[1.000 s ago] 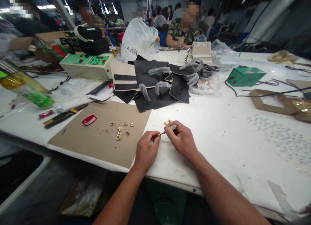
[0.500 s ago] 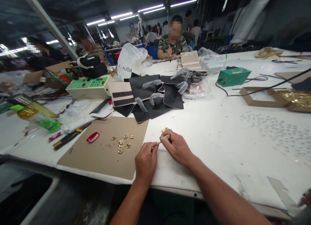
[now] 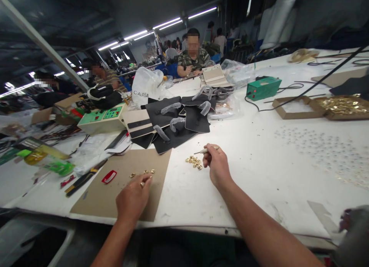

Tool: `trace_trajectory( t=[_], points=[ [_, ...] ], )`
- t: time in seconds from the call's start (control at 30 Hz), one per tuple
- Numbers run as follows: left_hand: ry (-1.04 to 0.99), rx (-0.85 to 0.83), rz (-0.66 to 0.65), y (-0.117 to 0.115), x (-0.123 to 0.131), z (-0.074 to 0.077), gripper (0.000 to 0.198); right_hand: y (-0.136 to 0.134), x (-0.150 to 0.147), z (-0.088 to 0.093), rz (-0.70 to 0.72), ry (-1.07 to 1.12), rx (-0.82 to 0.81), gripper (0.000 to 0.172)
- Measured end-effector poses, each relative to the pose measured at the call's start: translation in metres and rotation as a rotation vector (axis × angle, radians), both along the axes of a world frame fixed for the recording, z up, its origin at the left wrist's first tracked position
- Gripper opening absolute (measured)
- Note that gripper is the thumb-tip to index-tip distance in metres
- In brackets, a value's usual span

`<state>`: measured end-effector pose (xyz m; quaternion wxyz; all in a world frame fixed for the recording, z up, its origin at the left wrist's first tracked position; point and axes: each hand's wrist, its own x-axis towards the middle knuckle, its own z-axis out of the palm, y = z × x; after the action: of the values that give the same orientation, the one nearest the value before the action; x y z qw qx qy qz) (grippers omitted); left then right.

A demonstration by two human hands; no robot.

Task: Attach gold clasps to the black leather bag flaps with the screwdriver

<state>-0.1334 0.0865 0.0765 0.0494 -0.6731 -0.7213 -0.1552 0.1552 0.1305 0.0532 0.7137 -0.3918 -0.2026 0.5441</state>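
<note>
My left hand (image 3: 133,196) reaches over the brown board (image 3: 118,205), thumb and fingers pinched together, a small gold glint between them. Just beyond its fingertips lie a few gold metal fittings (image 3: 149,171); others may be hidden under the hand. My right hand (image 3: 216,163) is closed round the pale handle of a small screwdriver (image 3: 206,150), whose thin metal shaft points left. Below that shaft, on the white table (image 3: 190,201), sits a small pile of gold metal fittings (image 3: 194,163).
A red oval piece (image 3: 109,177) and yellow-black pliers (image 3: 81,181) lie left. Black panels with wrapped handles (image 3: 175,132) are piled ahead. At right stand a green box with a cord (image 3: 263,88) and a tray of gold parts (image 3: 343,105). A co-worker (image 3: 192,59) sits across.
My hands have parted. The left has moved left onto the board among the gold fittings; the right has shifted slightly right, still holding the screwdriver. The pile of gold fittings is more exposed.
</note>
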Motion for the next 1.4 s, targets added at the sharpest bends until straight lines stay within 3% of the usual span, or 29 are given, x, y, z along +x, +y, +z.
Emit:
trace_trajectory(
  t=[0.1,0.17,0.43,0.57,0.8,0.9,0.97,1.1,1.4],
  points=[
    [0.032,-0.014,0.000,0.005,-0.024,0.003,0.026,0.003,0.001,0.001,0.015,0.031,-0.004,0.034],
    [0.012,0.004,-0.083,0.006,-0.016,0.000,0.028,0.003,0.001,0.001,0.013,0.031,-0.006,0.034],
    [-0.213,-0.076,-0.463,0.021,0.113,-0.032,0.026,0.003,0.002,-0.002,0.012,0.002,-0.022,0.033],
    [-0.368,-0.111,-0.471,0.041,0.139,-0.042,0.016,0.005,0.002,-0.002,-0.003,-0.027,-0.010,0.031],
    [-0.709,-0.154,-0.354,0.044,0.125,-0.046,0.010,0.004,-0.002,-0.004,0.066,-0.157,-0.005,0.033],
    [-0.915,-0.181,-0.226,0.028,0.112,-0.047,0.031,-0.004,-0.007,-0.003,0.186,-0.299,0.040,0.031],
    [-1.137,-0.212,-0.128,0.014,0.105,-0.048,0.043,-0.011,-0.011,-0.001,0.266,-0.410,0.092,0.030],
    [-1.619,-0.226,-0.020,-0.003,0.099,-0.046,0.045,-0.021,-0.018,-0.002,0.331,-0.585,0.158,0.028],
    [-1.689,-0.214,-0.064,-0.002,0.098,-0.050,0.041,-0.021,-0.020,-0.008,0.335,-0.666,0.195,0.026]
  ],
)
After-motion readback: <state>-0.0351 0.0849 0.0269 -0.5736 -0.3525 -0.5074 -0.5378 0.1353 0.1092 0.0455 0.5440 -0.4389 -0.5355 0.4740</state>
